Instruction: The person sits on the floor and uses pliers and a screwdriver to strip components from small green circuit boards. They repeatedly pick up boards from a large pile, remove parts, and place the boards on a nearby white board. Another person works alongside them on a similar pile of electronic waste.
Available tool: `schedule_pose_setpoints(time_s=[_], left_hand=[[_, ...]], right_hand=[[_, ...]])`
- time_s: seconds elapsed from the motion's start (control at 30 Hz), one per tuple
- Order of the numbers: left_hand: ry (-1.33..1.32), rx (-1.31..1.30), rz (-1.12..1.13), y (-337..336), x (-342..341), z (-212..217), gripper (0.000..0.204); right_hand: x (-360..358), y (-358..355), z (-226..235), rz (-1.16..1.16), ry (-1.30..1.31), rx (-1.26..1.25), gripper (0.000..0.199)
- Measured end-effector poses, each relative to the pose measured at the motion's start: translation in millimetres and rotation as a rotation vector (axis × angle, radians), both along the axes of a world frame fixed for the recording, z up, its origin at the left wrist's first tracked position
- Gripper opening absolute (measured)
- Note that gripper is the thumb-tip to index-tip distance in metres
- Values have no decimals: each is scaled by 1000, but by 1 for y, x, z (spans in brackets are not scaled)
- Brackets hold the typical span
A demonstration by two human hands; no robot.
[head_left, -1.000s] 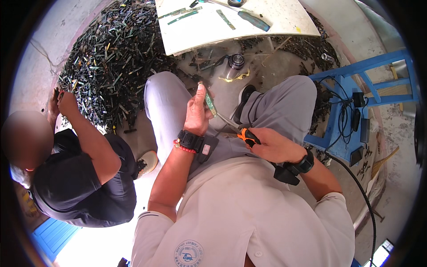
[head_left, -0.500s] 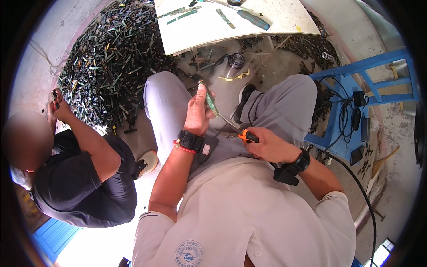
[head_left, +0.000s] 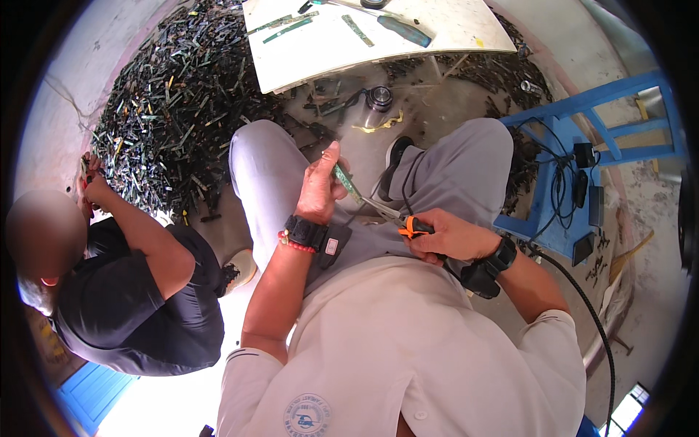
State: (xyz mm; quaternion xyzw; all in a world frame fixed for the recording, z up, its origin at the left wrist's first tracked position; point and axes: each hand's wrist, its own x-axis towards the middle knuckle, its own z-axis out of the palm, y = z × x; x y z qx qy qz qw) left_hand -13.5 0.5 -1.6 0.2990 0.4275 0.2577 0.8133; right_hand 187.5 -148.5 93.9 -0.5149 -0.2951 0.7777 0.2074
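Left hand gripping strip at its 11 o'clock end; right hand gripping pliers, tips meeting strip's 5 o'clock end, bite not showing. Strip appearing light, stiff, perhaps brittle; long edges likely offering safest hold.

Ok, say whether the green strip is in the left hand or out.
In: the left hand grips the green strip; its lower end protrudes.

Left hand pinching green strip; right hand gripping orange-black pliers, tips at strip's lower end.
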Motion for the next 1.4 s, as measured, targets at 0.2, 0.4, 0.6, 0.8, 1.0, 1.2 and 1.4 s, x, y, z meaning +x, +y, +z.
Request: schedule_pose_setpoints(time_s=[0.2, 0.4, 0.6, 0.8, 1.0, 1.2, 1.4], left_hand=[[-82, -122, 0, -2, 3, -7, 50], [-366, -388, -53, -8, 10, 6, 51], [-607, -502, -160, -13, 14, -9, 51], [-575, -576, -143, -16, 16, -1, 52], [-436, -429, 12, -13, 10, -5, 51], [-175, -253, 196, -14, 12, -13, 54], [-23, -141, 288, -15, 14, -13, 56]], right_hand=[[-9, -1, -9, -24, 130, 47, 12], [-13, 8, -18, -5, 203, 116, 13], [-16, 17, -33, 42, 248, 153, 13], [-21, 21, -42, 62, 238, 176, 13], [-26, 19, -17, 88, 71, 188, 12], [-20, 16, -1, 81, -3, 103, 12], [-13, 19, -3, 129, -27, 16, 25]])
